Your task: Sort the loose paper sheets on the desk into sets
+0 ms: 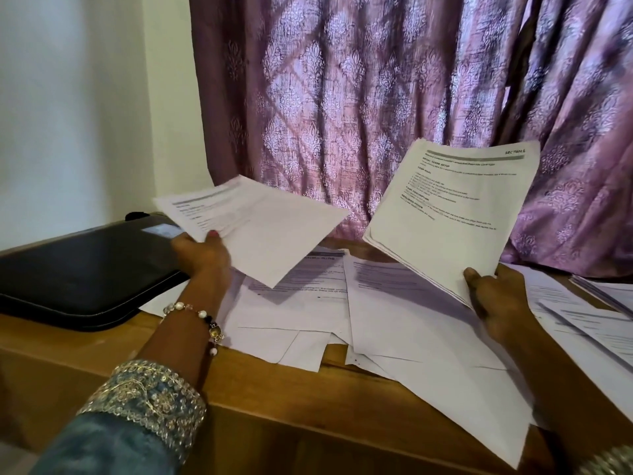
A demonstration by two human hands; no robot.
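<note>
It looks like a room in a home: a patterned purple curtain [394, 114] hangs behind a wooden desk [260, 399] beside a plain white wall [75, 108].

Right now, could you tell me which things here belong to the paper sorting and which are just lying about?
Part of the job:
- stack of sheets gripped by the right hand
- single sheet held by the left hand
- loose sheets spread on the desk
- piles at the right edge

Just lying about:
- black case
- curtain behind
</note>
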